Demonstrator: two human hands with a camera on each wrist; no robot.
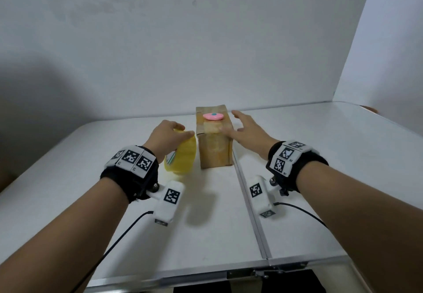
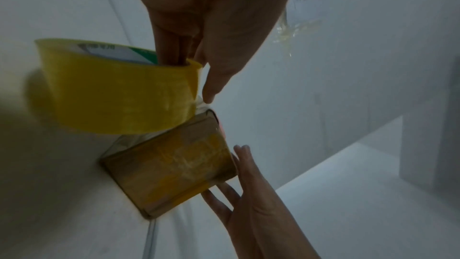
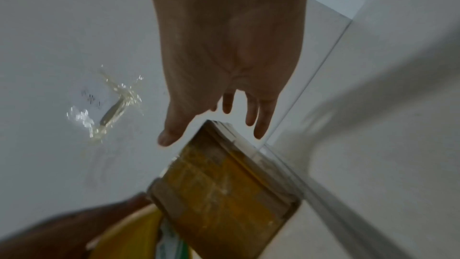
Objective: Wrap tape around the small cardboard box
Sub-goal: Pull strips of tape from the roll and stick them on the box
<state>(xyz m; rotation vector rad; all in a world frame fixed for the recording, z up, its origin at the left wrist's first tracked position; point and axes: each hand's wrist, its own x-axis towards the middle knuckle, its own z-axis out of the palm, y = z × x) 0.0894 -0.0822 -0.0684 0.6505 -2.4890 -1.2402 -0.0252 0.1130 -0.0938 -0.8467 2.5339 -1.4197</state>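
The small cardboard box [image 1: 215, 146] stands upright in the middle of the table, with yellowish tape across its near face [image 2: 174, 164]. A pink oval object [image 1: 212, 116] lies on its top. My left hand [image 1: 176, 130] holds a yellow tape roll [image 1: 182, 155] just left of the box, fingers [image 2: 171, 50] inside the core and thumb outside. The roll [image 2: 119, 90] is close against the box's upper left edge. My right hand [image 1: 238, 125] is open with straight, spread fingers [image 3: 251, 113] at the box's upper right side. Whether it touches the box [image 3: 224, 194] is unclear.
The white folding table [image 1: 320, 178] has a seam [image 1: 249, 201] running from the box toward its front edge. A white wall stands close behind, with a taped paper [image 3: 99, 101] on it. A white panel [image 1: 377, 41] closes the right side.
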